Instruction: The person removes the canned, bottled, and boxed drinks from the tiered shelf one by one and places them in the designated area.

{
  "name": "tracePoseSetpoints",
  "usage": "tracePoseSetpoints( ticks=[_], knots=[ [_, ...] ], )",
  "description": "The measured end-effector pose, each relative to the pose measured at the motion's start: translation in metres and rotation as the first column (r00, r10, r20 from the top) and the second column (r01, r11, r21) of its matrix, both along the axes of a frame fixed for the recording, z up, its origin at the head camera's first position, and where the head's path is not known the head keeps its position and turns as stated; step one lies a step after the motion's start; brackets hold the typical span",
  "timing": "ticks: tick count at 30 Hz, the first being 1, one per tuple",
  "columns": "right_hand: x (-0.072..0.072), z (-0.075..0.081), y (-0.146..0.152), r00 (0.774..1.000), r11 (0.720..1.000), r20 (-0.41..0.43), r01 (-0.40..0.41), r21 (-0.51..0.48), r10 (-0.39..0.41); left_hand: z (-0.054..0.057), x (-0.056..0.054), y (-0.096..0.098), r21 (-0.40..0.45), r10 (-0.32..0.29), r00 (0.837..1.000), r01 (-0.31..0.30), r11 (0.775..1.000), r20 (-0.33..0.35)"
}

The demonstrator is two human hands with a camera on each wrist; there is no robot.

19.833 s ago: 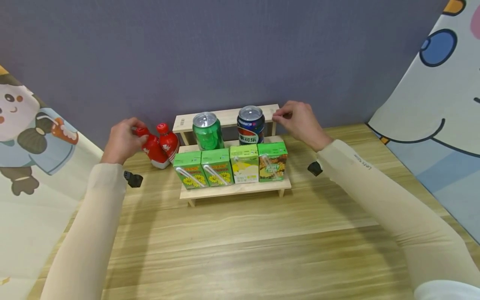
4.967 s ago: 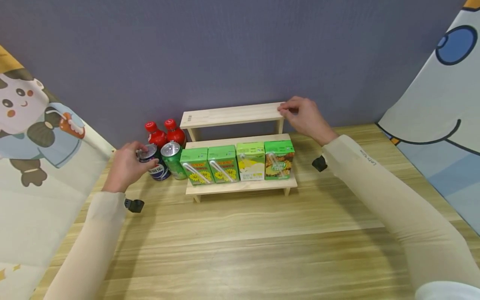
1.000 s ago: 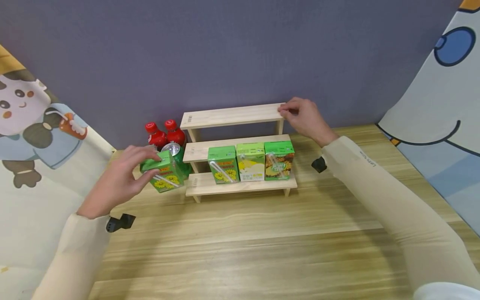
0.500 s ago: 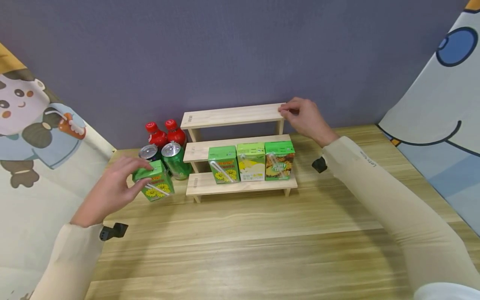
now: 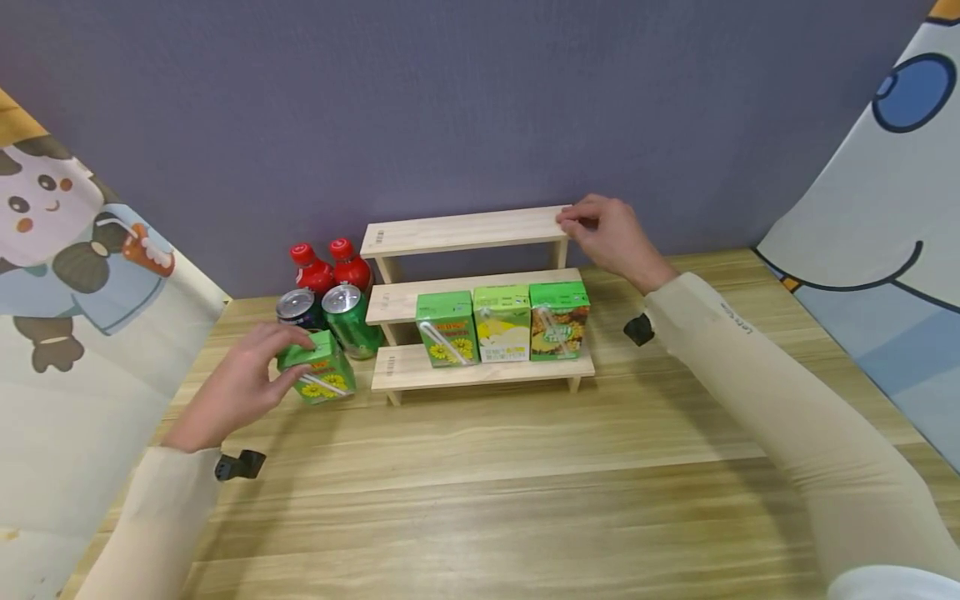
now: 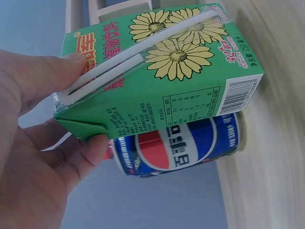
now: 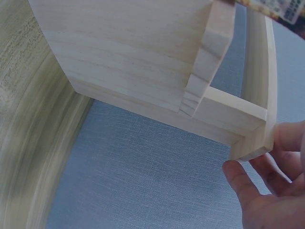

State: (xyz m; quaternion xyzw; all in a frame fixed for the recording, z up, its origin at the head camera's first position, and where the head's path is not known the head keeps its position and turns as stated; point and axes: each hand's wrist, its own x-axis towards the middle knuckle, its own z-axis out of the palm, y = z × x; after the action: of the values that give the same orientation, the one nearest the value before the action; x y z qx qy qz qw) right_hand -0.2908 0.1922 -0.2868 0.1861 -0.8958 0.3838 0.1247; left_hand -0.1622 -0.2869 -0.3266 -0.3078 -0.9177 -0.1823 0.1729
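Note:
My left hand [image 5: 243, 383] pinches the top of a green drink carton [image 5: 328, 377] with yellow flowers and a straw, in front of two cans at the rack's left. Whether its base touches the table cannot be told. In the left wrist view, a blue can [image 6: 181, 148] shows directly behind that carton [image 6: 143, 71]. At the far right, my right hand [image 5: 611, 237] grips the top board's end on a three-tier wooden rack [image 5: 465, 230]; in the right wrist view, thumb and fingers lie on either side of the board's corner [image 7: 255, 148].
On the bottom tier stand a flower carton [image 5: 450, 333], a yellow-green carton [image 5: 502, 329] and a pineapple carton [image 5: 558, 325]. Left of the rack are a green can [image 5: 351, 325], a dark blue can [image 5: 295, 305] and two red bottles [image 5: 311, 272]. A grey wall [image 5: 465, 100] rises behind.
Both cans have gone from the middle tier to the table at left. My left hand has taken the leftmost carton off the bottom tier and lowered it before them. My right hand stays put.

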Motion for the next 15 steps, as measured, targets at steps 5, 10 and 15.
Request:
tracePoseSetpoints(
  ticks=[5,10,15],
  knots=[
    [0.000,0.000,-0.001,1.000,1.000,-0.001,-0.001,0.000,0.001,-0.005,-0.001,0.001,0.005,-0.003,1.000,0.002,1.000,0.020],
    [0.001,0.000,-0.001,1.000,1.000,0.002,-0.002,0.003,0.002,-0.010,-0.003,0.002,0.003,0.008,0.998,-0.008,1.000,0.056],
    [0.000,0.000,-0.001,1.000,1.000,0.007,-0.004,0.001,0.004,-0.014,-0.005,0.004,0.017,0.022,0.998,-0.023,1.000,0.067]
  ],
)
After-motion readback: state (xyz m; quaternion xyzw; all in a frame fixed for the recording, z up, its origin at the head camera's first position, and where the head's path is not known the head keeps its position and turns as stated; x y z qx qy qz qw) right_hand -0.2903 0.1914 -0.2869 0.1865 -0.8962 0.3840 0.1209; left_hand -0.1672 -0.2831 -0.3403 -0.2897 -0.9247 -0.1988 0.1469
